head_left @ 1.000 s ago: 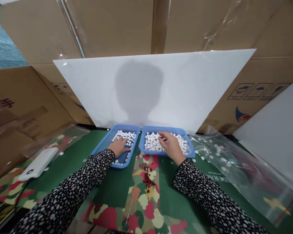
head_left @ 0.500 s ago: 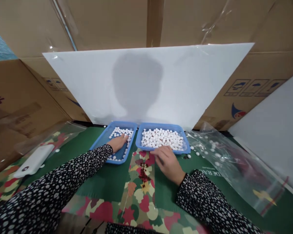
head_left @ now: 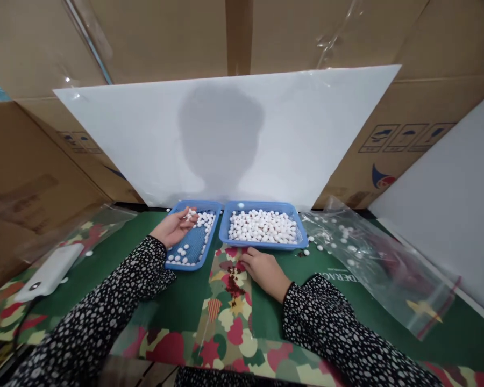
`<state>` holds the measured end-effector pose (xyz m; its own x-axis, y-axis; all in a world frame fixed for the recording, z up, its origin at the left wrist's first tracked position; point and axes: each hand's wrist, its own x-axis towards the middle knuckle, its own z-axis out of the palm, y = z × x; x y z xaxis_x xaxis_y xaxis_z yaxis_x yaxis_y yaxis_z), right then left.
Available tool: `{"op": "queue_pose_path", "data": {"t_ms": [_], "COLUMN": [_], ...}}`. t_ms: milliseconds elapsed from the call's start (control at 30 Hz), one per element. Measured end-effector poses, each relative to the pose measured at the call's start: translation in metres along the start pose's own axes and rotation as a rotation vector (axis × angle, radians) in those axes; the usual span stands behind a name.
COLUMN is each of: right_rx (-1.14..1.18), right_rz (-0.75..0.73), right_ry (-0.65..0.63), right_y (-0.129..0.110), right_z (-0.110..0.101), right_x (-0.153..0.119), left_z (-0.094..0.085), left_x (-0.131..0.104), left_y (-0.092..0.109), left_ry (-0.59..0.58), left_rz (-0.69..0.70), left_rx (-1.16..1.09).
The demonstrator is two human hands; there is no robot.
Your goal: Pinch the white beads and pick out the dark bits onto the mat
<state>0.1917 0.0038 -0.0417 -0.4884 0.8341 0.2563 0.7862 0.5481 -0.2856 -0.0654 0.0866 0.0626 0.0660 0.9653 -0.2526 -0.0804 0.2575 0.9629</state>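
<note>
Two blue mesh trays sit side by side at the back of the table. The left tray (head_left: 210,205) holds scattered small white balls (head_left: 183,253); the right tray (head_left: 262,245) is heaped with them. My left hand (head_left: 172,228) hovers palm-up over the left tray with a few white balls in its cupped fingers. My right hand (head_left: 262,269) rests on the table in front of the right tray, fingers curled by a small pile of dark red bits (head_left: 234,277) on a patterned bag (head_left: 226,317).
A clear plastic bag (head_left: 379,263) with loose white balls lies to the right. A white device (head_left: 46,273) with a cable lies at the left. A white board (head_left: 234,134) leans against cardboard boxes (head_left: 32,177) behind the trays. Green patterned cloth (head_left: 177,301) covers the table.
My right hand left the right tray and came back to the table by the dark red bits. My left hand lifted from the left tray and turned palm-up with white balls in it.
</note>
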Motion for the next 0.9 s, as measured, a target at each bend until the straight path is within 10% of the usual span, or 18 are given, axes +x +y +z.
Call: {"op": "queue_pose_path", "data": {"t_ms": [333,600,900], "right_rx": [0.743,1.167,1.384], "right_rz": [0.115,0.231,0.357], "right_ry": [0.163,0.336,0.32], "right_y": [0.008,0.009,0.013], "right_z": [-0.009,-0.022,-0.025], "right_x": [-0.015,-0.019,-0.019], "left_z": [0.046,0.098,0.109], "left_x": [-0.029,-0.049,-0.052], "left_y": [-0.002,-0.057,-0.086], "left_ry": [-0.092,-0.434,-0.383], "left_rz": [-0.121,-0.168,-0.141], "left_rx": [-0.464,-0.313,-0.256]}}
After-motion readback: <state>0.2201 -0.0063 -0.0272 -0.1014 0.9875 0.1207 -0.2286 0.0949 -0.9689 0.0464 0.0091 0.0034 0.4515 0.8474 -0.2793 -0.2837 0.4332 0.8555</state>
